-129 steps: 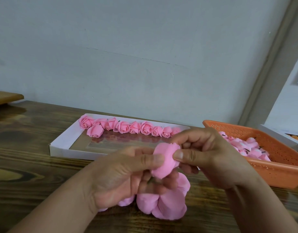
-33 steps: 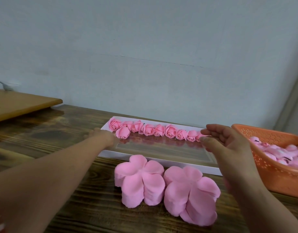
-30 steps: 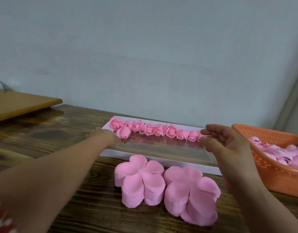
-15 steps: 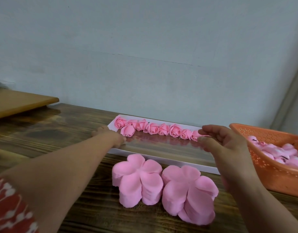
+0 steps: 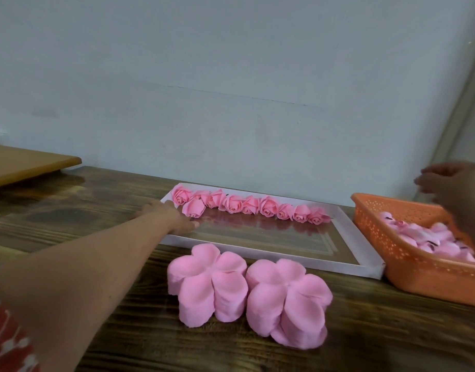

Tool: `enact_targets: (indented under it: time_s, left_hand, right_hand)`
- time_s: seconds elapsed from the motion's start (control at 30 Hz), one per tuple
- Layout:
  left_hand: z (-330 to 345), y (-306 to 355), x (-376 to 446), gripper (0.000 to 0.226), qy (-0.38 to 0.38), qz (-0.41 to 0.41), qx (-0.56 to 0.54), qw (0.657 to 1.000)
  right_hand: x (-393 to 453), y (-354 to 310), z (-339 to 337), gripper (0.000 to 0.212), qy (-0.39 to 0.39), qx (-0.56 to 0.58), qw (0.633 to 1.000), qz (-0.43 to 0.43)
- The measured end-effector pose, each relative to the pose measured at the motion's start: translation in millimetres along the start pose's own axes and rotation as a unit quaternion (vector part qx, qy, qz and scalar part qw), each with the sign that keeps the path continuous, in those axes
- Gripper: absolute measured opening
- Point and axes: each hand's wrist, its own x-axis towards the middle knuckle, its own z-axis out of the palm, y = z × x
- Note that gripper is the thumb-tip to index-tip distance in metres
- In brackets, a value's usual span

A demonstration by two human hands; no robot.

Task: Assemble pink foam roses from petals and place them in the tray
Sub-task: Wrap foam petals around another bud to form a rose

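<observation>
Right hand [image 5: 456,194] smeared by motion above the orange basket [image 5: 392,253], fingers too blurred to read, wrist cut off by the right edge. Basket itself cropped at the right, pink pieces [image 5: 429,237] inside too soft to tell apart. Left hand [image 5: 166,214] partly hiding the near left corner of the white tray [image 5: 359,268], fingertips lost against it; red patterned sleeve [image 5: 5,342] clipped at the bottom-left corner, wooden board [image 5: 24,163] cut by the left edge.
</observation>
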Motion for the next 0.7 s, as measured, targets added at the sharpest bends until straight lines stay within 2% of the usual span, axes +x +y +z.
enact_targets:
  time_s: [0.07, 0.17, 0.27, 0.33, 0.4, 0.47, 0.6, 0.63, 0.7]
  left_hand:
    - [-0.6, -1.1, 2.8, 0.1, 0.006, 0.03, -0.03, 0.999]
    - [-4.4, -3.8, 4.0, 0.084, 0.004, 0.086, -0.07, 0.994]
    - [-12.8, -4.8, -1.7, 0.082, 0.037, 0.096, -0.051, 0.993]
    - [-24.1, -2.9, -11.4, 0.075, 0.094, 0.109, -0.053, 0.988]
    - [-37.4, -0.3, -26.0, 0.064, 0.162, 0.171, -0.065, 0.97]
    - [-48.9, -0.2, -49.5, 0.052, 0.166, 0.252, -0.084, 0.95]
    - [-53.5, -10.5, -96.8, 0.025, -0.003, 0.402, -0.028, 0.915]
    - [-51.7, -11.3, -105.0, 0.023, -0.024, 0.42, -0.016, 0.907]
    - [-46.6, -10.3, -115.5, 0.028, -0.019, 0.437, -0.005, 0.899]
  right_hand:
    - [21.5, 29.7, -14.2, 0.015, -0.065, -0.157, 0.984, 0.053]
    - [27.2, 60.1, -23.7, 0.018, -0.205, -0.31, 0.916, 0.152]
    - [17.3, 64.9, -17.1, 0.024, -0.277, -0.421, 0.855, 0.12]
    - [9.4, 57.8, -10.6, 0.031, -0.266, -0.475, 0.835, 0.078]
    - [2.8, 52.4, -6.4, 0.035, -0.248, -0.473, 0.843, 0.066]
    - [-2.8, 49.0, -3.5, 0.033, -0.237, -0.442, 0.86, 0.087]
    - [3.8, 47.5, -1.4, 0.023, -0.273, -0.392, 0.873, 0.102]
    - [6.9, 46.1, -0.9, 0.021, -0.268, -0.363, 0.886, 0.107]
    - [11.2, 43.0, 1.5, 0.024, -0.26, -0.309, 0.909, 0.108]
